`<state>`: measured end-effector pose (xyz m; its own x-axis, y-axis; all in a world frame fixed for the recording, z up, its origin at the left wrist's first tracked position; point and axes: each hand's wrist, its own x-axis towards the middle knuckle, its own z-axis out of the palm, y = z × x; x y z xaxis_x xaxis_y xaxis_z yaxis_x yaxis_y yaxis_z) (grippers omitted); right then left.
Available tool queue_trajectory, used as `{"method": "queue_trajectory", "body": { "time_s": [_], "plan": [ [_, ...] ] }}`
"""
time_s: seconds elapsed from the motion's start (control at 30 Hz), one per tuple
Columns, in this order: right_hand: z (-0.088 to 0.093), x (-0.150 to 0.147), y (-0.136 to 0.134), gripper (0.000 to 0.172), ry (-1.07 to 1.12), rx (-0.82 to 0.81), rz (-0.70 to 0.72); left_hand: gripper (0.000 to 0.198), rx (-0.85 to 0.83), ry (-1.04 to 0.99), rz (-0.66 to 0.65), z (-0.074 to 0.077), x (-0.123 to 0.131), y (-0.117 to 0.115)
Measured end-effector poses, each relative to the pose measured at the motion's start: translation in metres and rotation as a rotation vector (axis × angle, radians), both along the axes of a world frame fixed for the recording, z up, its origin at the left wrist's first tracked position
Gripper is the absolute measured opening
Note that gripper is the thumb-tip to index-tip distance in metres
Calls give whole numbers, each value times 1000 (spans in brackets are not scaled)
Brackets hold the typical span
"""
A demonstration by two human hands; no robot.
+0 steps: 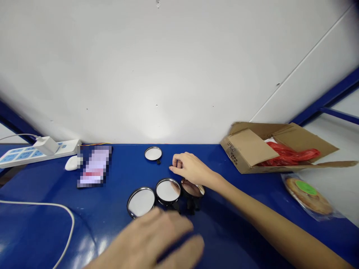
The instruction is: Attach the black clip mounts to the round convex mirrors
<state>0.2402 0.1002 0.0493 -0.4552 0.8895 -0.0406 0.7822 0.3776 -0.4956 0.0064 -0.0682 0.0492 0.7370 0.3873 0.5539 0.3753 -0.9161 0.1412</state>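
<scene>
Several round convex mirrors with silver rims and black backs lie on the blue table (106, 201). My right hand (189, 168) hovers over the middle of the group with its fingers curled, and a small dark bit shows between them, too small to name. Just below its wrist, a tilted mirror (192, 188) stands on a black mount. Two more mirrors (141, 202) (168, 191) lie side by side to its left, and another (153, 153) sits farther back with a black knob. My left hand (151, 239) is blurred at the near edge, fingers apart, close to the front mirrors but touching nothing.
A cardboard box (249, 149) holding a red plastic bag (288, 155) stands back right, above a round wrapped packet (308, 196). At left are a power strip (28, 155), white mouse (73, 163), pixelated phone (94, 166) and white cable (36, 203). A white wall rises behind.
</scene>
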Motion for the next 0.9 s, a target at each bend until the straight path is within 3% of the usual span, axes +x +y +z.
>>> {"method": "queue_trajectory", "body": {
  "time_s": [0.17,0.27,0.4,0.5,0.73,0.9],
  "plan": [
    [10,11,-7,18,106,5,-13,52,-416,-147,267,18,-27,60],
    [15,19,-21,21,189,40,-43,53,-514,-277,442,10,-36,84],
    [14,25,-43,19,258,75,-23,53,-523,-284,438,-10,-44,92],
    [11,27,-54,10,293,91,53,38,-525,-267,442,-18,-47,89],
    [16,23,-72,87,144,0,292,24,-514,-200,442,-20,-48,88],
    [15,21,-73,86,136,-35,330,23,-501,-172,431,-19,-47,84]
  ]
}}
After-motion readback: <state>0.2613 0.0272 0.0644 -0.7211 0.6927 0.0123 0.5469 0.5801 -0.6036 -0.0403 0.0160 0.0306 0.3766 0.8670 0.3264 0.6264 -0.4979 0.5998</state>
